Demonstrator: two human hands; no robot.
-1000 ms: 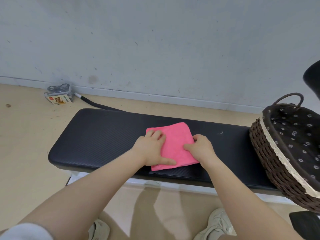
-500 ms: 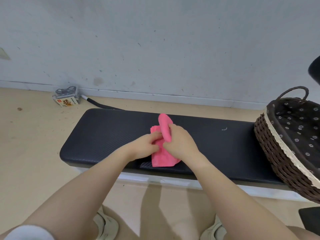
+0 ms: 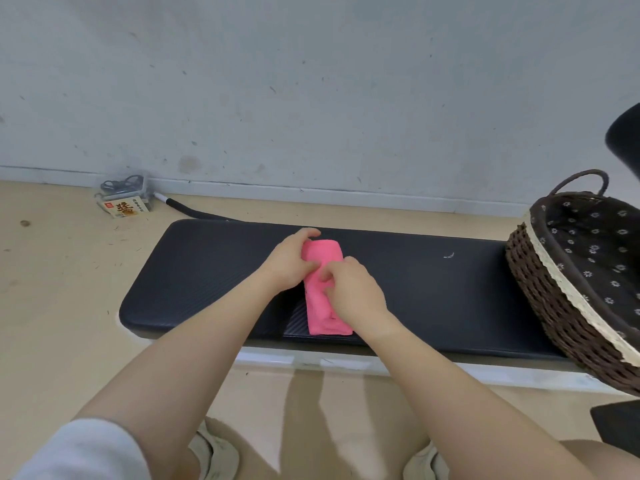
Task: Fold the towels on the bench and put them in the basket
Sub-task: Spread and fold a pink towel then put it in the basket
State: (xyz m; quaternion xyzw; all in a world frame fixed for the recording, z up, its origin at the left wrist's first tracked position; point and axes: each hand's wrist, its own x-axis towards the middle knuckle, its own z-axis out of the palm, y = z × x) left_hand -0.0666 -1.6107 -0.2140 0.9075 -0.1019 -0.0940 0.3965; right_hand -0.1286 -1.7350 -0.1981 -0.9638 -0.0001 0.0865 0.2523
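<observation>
Both hands, left [image 3: 289, 263] and right [image 3: 356, 292], pinch the pink towel [image 3: 325, 306] on the bench [image 3: 433, 292] to keep its folds neat for the basket [image 3: 540, 282].

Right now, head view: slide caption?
Both hands, left and right, press folded pink towel on black bench.
</observation>
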